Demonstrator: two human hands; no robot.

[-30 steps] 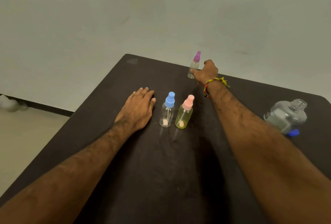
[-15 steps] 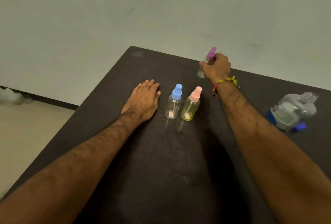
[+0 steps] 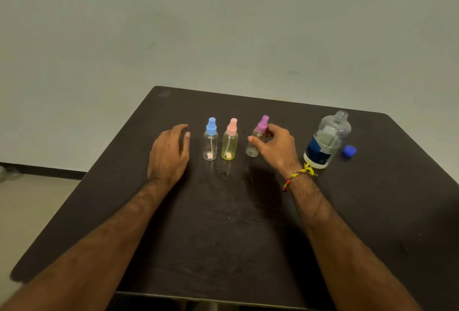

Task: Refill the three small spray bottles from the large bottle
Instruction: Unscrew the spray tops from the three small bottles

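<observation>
Dark table (image 3: 248,236); right hand (image 3: 275,148) grips purple-capped bottle (image 3: 258,136); left hand (image 3: 169,154) relaxed, holding nothing, beside blue-capped bottle (image 3: 210,140).

Table: dark brown flat tabletop (image 3: 223,236), matt, with a faint wet sheen at its middle.
Left bottle: small clear plastic spray bottle (image 3: 210,145) with a sky-blue spray cap, a pale peach tag at its base.
Middle bottle: small yellow-green tinted plastic spray bottle (image 3: 229,148), just right of the blue-capped one, pink cap.
Right bottle: small clear plastic spray bottle (image 3: 253,145) with a purple cap.
Large bottle: large clear plastic bottle (image 3: 327,139), dark blue and white label.
Loose cap: small blue plastic cap (image 3: 349,150), just right of the large bottle.
Wrist thread: yellow, red and black braided wrist thread (image 3: 296,177).
Wall: plain pale grey-green wall (image 3: 223,25).
Floor: beige floor (image 3: 29,201), black skirting strip.
</observation>
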